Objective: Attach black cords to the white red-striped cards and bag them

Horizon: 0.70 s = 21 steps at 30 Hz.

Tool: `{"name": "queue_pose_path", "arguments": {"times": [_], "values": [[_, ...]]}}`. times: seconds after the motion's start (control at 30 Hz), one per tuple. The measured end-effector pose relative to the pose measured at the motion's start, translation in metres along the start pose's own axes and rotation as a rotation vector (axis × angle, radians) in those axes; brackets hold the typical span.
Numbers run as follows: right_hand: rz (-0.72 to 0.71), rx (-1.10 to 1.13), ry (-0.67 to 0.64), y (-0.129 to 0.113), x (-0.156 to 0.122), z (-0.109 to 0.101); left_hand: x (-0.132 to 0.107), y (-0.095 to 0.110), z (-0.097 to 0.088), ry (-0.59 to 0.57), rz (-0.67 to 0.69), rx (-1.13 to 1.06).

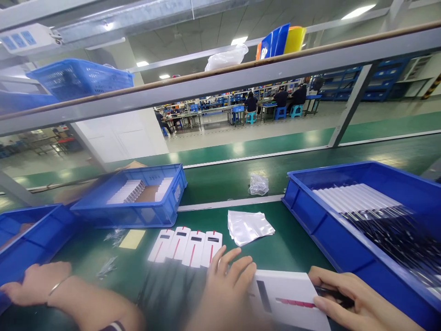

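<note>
The work looks to be at an early stage, with one piece in hand and much stock waiting. At the lower right of the frame a white card (289,299) with a red stripe and a dark slot lies on the green table (292,248), held at both ends. The left hand (227,287), at bottom centre, lies flat over the card's left end with its fingers spread, so its grip is open and pressing rather than clasping. The right hand (351,303) has its grip closed around the card's right end, where a small dark piece (332,294) sits under the fingers; what that piece is cannot be told. Just above the left hand, four similar cards (186,246) lie side by side in a row, and they seem to be the ones already dealt with. A stack of clear bags (250,226) lies just beside them, apparently untouched. The large blue bin (310,216) at the right holds many white and dark pieces, so I judge that most of the batch remains. A smaller blue bin (161,211) at centre left is partly filled with white pieces. At the lower left, a third hand (32,282) with a bracelet rests by another blue bin (41,230); whose it is cannot be told.
</note>
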State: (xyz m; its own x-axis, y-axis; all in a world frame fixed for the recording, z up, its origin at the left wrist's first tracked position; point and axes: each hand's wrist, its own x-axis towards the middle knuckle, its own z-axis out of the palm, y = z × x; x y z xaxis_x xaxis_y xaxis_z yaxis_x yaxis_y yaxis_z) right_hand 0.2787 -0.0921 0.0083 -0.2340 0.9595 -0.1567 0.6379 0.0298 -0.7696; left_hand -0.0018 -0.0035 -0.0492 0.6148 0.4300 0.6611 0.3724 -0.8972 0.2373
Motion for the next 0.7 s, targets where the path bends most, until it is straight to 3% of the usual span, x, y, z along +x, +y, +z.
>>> {"name": "queue_pose_path", "arguments": {"times": [0.13, 0.27, 0.33, 0.4, 0.47, 0.53, 0.6, 0.67, 0.7], "values": [[0.029, 0.066, 0.007, -0.003, 0.003, -0.001, -0.002, 0.002, 0.017, 0.057, 0.001, -0.031], [-0.003, 0.147, 0.055, -0.019, 0.009, 0.005, 0.012, 0.005, 0.017, 0.052, -0.01, -0.198], [-0.048, 0.132, 0.125, -0.028, 0.015, 0.011, 0.022, 0.007, 0.013, 0.0, 0.006, -0.282], [-0.101, 0.026, 0.245, -0.032, 0.02, 0.018, 0.029, 0.011, 0.009, 0.052, -0.041, -0.327], [-0.218, -0.179, 0.417, -0.032, 0.025, 0.024, 0.033, 0.016, 0.009, 0.267, -0.312, -0.413], [-0.418, -0.471, 0.619, -0.028, 0.029, 0.031, 0.037, 0.023, 0.009, 0.492, -0.73, -0.689], [-0.597, -0.73, 0.737, -0.024, 0.034, 0.042, 0.046, 0.029, 0.008, 0.554, -1.064, -1.171], [-0.674, -0.792, 0.735, -0.022, 0.037, 0.055, 0.061, 0.032, 0.002, 0.555, -1.22, -1.586], [-0.678, -0.756, 0.713, -0.022, 0.037, 0.062, 0.069, 0.033, -0.003, 0.584, -1.269, -1.692]]}}
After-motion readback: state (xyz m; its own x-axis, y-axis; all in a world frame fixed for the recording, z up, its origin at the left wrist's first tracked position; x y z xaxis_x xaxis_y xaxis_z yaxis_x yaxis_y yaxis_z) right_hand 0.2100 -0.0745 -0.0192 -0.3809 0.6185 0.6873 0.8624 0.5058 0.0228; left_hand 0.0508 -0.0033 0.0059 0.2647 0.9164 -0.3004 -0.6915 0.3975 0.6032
